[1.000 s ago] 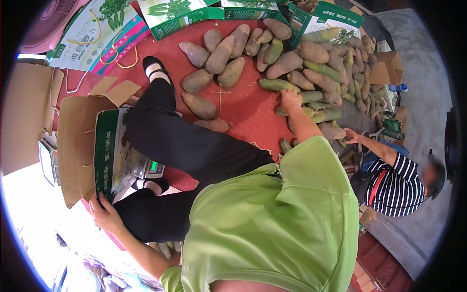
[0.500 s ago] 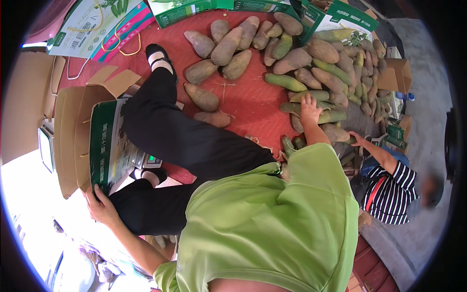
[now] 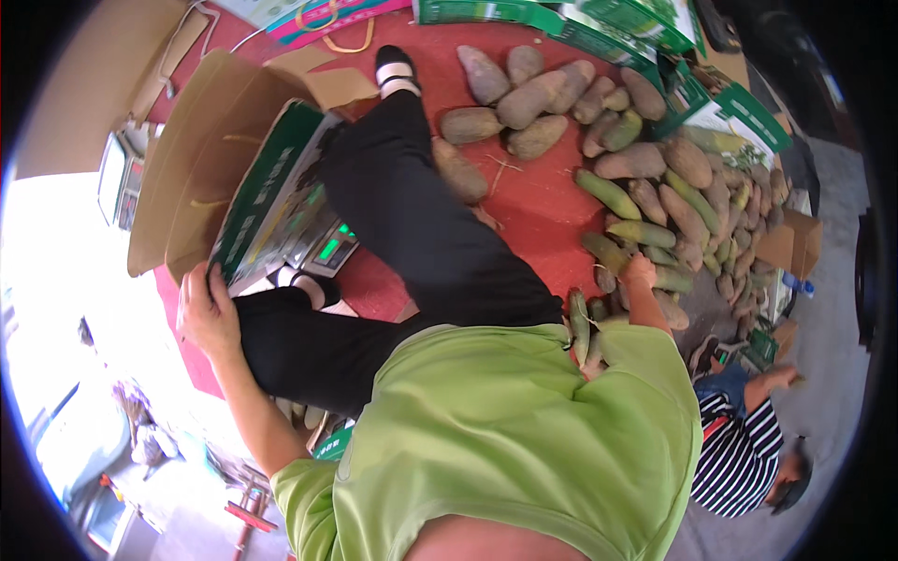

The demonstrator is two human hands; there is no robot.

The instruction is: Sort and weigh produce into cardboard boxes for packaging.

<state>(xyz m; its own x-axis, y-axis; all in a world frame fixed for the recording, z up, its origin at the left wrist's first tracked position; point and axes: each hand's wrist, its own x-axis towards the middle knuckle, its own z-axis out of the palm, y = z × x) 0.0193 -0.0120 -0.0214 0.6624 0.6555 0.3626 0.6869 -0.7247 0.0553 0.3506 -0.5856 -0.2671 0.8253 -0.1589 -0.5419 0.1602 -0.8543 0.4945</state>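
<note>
My left hand (image 3: 208,313) grips the near edge of an open cardboard carton (image 3: 267,187), green and white outside, with its thumb over the rim. The carton stands tilted beside my legs, at a scale (image 3: 327,251) with a lit green display; its inside is mostly hidden. On the right, my right hand (image 3: 639,271) is down among the radishes with its fingers curled round a green radish (image 3: 605,251), partly hidden by the hand. Several more green and soil-coated radishes (image 3: 687,215) lie heaped around and beyond it.
A loose group of soil-brown radishes (image 3: 533,98) lies on the red floor covering (image 3: 552,187). Green boxes (image 3: 627,28) line the far side. At the right a co-worker in a striped shirt (image 3: 739,458) crouches by the heap. Another open box (image 3: 730,112) stands at its far end.
My view has shifted, so the scene sits lower and farther right. My right hand's spread fingers have curled down among the radishes. The co-worker's arm has drawn back from the heap.
</note>
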